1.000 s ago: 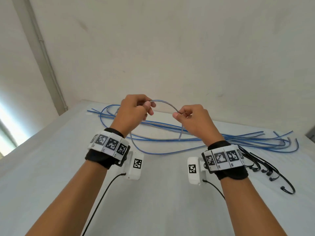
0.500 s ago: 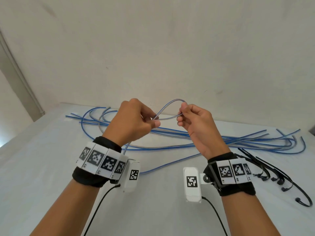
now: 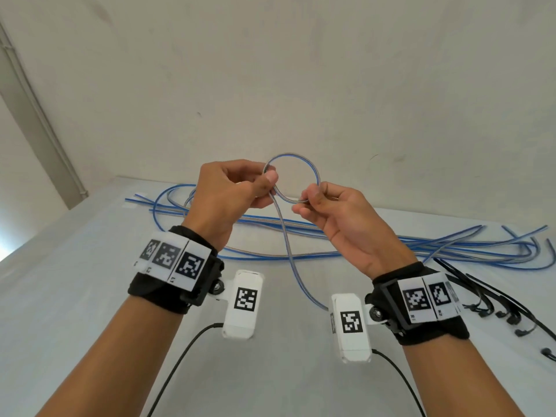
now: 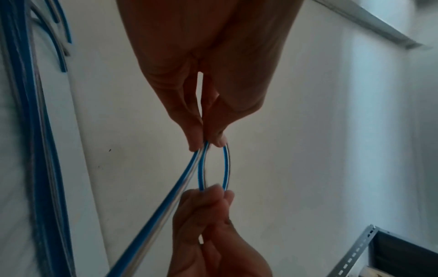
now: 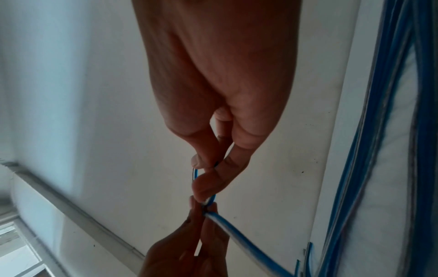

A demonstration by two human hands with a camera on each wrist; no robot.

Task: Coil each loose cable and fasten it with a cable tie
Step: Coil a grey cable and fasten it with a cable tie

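A blue and silver cable [image 3: 304,164] is bent into one small round loop held in the air above the table. My left hand [image 3: 240,188] pinches the loop's left side, where the strands cross, between thumb and forefinger [image 4: 198,142]. My right hand [image 3: 328,206] pinches the loop's lower right side [image 5: 206,168]. The cable's free tail [image 3: 288,251] hangs from the crossing down toward the table between my wrists. More loose blue cables [image 3: 421,248] lie in a long bundle across the table behind my hands.
Several black cable ties [image 3: 493,299] lie on the white table [image 3: 75,296] to the right of my right wrist. A plain wall [image 3: 301,85] rises right behind the table. A grey metal shelf frame [image 4: 355,253] shows in the left wrist view.
The cable arc between my hands has closed into a full round loop. My hands have risen and drawn closer together, and the tail now hangs down between the wrists.
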